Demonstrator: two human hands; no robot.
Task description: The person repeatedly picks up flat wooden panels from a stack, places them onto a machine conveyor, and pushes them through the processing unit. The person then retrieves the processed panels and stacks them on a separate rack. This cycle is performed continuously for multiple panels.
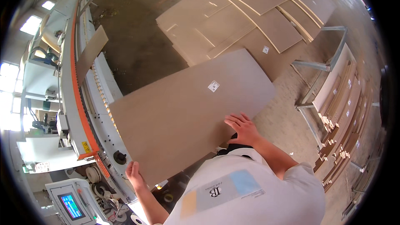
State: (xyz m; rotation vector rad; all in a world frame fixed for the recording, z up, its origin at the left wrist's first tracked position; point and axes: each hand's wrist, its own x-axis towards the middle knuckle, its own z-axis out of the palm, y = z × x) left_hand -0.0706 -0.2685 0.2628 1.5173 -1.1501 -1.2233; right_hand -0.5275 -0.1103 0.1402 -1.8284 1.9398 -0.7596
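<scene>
A large brown rectangular board [187,116] lies in front of me, its left end over the side of a long machine. A small white label [213,86] is stuck on its upper face. My left hand [134,175] is closed at the board's near left corner, fingers curled against the edge; their far side is hidden. On the near edge, right of the middle, my right hand [242,129] rests with its fingers stretched out over the top face. The board's near edge comes close to my body.
The long machine [89,129] with an orange strip runs along the left, a narrow board [92,52] lying across it. At lower left is a control screen [71,206]. Stacked boards [233,21] lie ahead; a metal rack [321,66] beside more panels [343,108] stands right.
</scene>
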